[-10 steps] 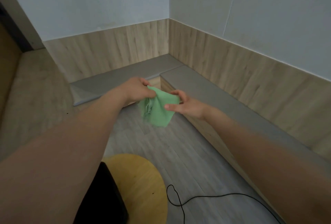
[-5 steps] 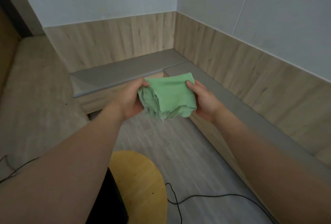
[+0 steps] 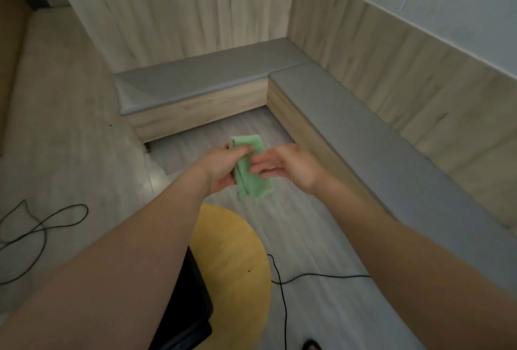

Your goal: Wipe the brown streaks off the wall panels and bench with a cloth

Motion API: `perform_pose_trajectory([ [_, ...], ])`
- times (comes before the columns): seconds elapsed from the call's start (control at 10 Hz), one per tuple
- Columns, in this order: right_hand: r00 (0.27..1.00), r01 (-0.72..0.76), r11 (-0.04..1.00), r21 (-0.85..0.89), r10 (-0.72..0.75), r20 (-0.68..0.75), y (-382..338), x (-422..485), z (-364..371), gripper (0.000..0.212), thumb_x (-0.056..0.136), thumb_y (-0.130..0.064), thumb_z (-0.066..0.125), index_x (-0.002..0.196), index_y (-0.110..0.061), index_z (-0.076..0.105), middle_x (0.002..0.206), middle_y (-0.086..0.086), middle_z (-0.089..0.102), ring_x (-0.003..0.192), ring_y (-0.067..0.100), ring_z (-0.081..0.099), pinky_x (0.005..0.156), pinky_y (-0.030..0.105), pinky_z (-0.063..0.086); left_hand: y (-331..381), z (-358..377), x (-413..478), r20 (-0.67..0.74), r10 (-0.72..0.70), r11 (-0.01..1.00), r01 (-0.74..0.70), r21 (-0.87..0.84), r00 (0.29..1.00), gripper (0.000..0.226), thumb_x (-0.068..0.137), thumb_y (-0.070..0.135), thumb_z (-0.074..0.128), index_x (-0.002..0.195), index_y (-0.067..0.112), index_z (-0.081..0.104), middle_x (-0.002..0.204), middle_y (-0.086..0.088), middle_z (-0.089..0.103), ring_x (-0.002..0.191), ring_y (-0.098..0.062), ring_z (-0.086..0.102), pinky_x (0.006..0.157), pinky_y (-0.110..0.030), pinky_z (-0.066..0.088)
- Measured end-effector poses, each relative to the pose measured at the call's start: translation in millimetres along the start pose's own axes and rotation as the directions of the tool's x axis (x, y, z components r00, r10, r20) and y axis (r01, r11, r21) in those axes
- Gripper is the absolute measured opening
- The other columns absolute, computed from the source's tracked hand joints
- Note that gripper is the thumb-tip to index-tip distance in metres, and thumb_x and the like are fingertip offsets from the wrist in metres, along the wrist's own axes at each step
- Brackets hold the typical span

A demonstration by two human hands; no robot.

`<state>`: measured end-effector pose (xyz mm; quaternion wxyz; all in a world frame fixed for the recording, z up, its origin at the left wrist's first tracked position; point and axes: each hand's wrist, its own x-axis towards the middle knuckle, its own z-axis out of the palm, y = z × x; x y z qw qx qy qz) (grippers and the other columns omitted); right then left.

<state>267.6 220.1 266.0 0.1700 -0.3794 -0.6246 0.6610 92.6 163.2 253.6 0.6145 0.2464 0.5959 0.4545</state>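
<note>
A green cloth [image 3: 253,170], folded into a narrow strip, hangs in front of me above the floor. My left hand [image 3: 223,166] grips its upper part, fingers curled over it. My right hand [image 3: 288,166] lies against the cloth's right side with fingers straight, only touching it. The L-shaped bench [image 3: 352,114] with a grey top runs along the back and right walls. Light wood wall panels [image 3: 179,16] rise behind it. Dark brown vertical streaks show on the back panel near its top.
A round yellow stool seat [image 3: 232,260] stands below my arms, with a black object [image 3: 193,302] at its left. A black cable [image 3: 282,293] crosses the grey floor; another cable [image 3: 42,226] lies at the left on a wooden surface.
The cloth went from a wide fold held by both hands to a narrow strip, lower in view. My right hand let go and now lies flat against it. My view tilted down.
</note>
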Motion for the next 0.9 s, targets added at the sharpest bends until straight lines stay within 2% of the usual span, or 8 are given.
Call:
perform_pose_trajectory([
  [0.1,0.964,0.002,1.0,-0.023,-0.008,-0.267,27,19,5,0.027,0.096,-0.042,0.058,0.105,-0.02,0.071,0.099,-0.001,0.072,0.09,0.011,0.068,0.08,0.03,0.054,-9,-14,8,-0.078,0.044,0.983,-0.057,-0.175,0.996,0.02,0.102,0.01,0.054,0.118,0.01,0.066,0.12,-0.02,0.072,0.093,-0.024,0.074,0.076,-0.04,0.062],
  [0.2,0.994,-0.079,0.996,-0.027,0.077,-0.071,59,29,19,0.047,0.089,-0.049,0.077,0.125,-0.021,0.065,0.116,-0.004,0.074,0.104,0.01,0.072,0.089,0.03,0.059,-15,-26,11,-0.056,0.033,0.942,-0.05,-0.333,0.998,0.025,0.102,0.015,0.055,0.124,0.007,0.064,0.113,-0.015,0.072,0.102,-0.027,0.071,0.079,-0.04,0.063],
  [0.3,0.99,-0.108,0.96,0.259,0.129,-0.062,92,39,30,0.034,0.093,-0.015,0.077,0.123,-0.009,0.063,0.119,0.008,0.073,0.109,0.022,0.072,0.091,0.035,0.059,-30,-43,22,-0.092,0.015,0.938,-0.046,-0.343,0.996,0.029,0.098,0.013,0.055,0.124,0.005,0.064,0.112,-0.014,0.071,0.104,-0.028,0.069,0.083,-0.039,0.062],
  [0.5,0.94,-0.271,0.857,0.439,0.334,-0.071,195,50,63,0.024,0.098,-0.006,0.064,0.121,-0.008,0.063,0.114,0.011,0.071,0.106,0.029,0.071,0.098,0.049,0.058,-115,-92,66,-0.219,-0.068,0.982,0.104,0.159,0.973,0.011,0.095,0.01,0.062,0.101,0.014,0.069,0.109,-0.006,0.071,0.103,-0.019,0.069,0.091,-0.037,0.059],
  [0.6,0.866,-0.403,0.785,0.471,0.493,-0.081,256,46,91,0.02,0.097,-0.006,0.051,0.11,-0.009,0.065,0.106,0.011,0.069,0.098,0.025,0.069,0.093,0.046,0.06,-177,-110,88,-0.22,-0.195,0.874,0.272,0.403,0.956,0.017,0.092,0.011,0.065,0.109,0.014,0.068,0.116,-0.01,0.071,0.105,-0.022,0.069,0.09,-0.038,0.061],
  [0.7,0.769,-0.517,0.72,0.463,0.628,-0.117,316,39,120,0.019,0.097,-0.008,0.054,0.114,-0.012,0.061,0.108,0.009,0.068,0.097,0.024,0.07,0.084,0.043,0.063,-237,-117,104,-0.219,-0.286,0.669,0.358,0.651,0.933,0.025,0.091,0.009,0.063,0.116,0.011,0.059,0.11,-0.011,0.064,0.099,-0.028,0.068,0.084,-0.045,0.063],
  [0.8,0.675,-0.605,0.661,0.443,0.721,-0.153,365,29,140,0.032,0.097,-0.009,0.061,0.126,-0.019,0.051,0.124,0.013,0.062,0.108,0.029,0.068,0.084,0.045,0.064,-282,-118,114,-0.162,-0.34,0.354,0.285,0.891,0.926,0.023,0.091,0.01,0.058,0.114,0.009,0.058,0.106,-0.012,0.064,0.091,-0.03,0.068,0.075,-0.041,0.063],
  [0.9,0.652,-0.661,0.661,0.356,0.74,-0.164,389,23,150,0.043,0.097,-0.012,0.065,0.135,-0.021,0.048,0.136,0.012,0.057,0.112,0.029,0.065,0.084,0.045,0.064,-304,-119,121,-0.134,-0.343,0.102,0.178,0.979,0.93,0.003,0.096,0.013,0.056,0.095,0.01,0.057,0.092,-0.006,0.057,0.074,-0.021,0.054,0.068,-0.035,0.048],
])
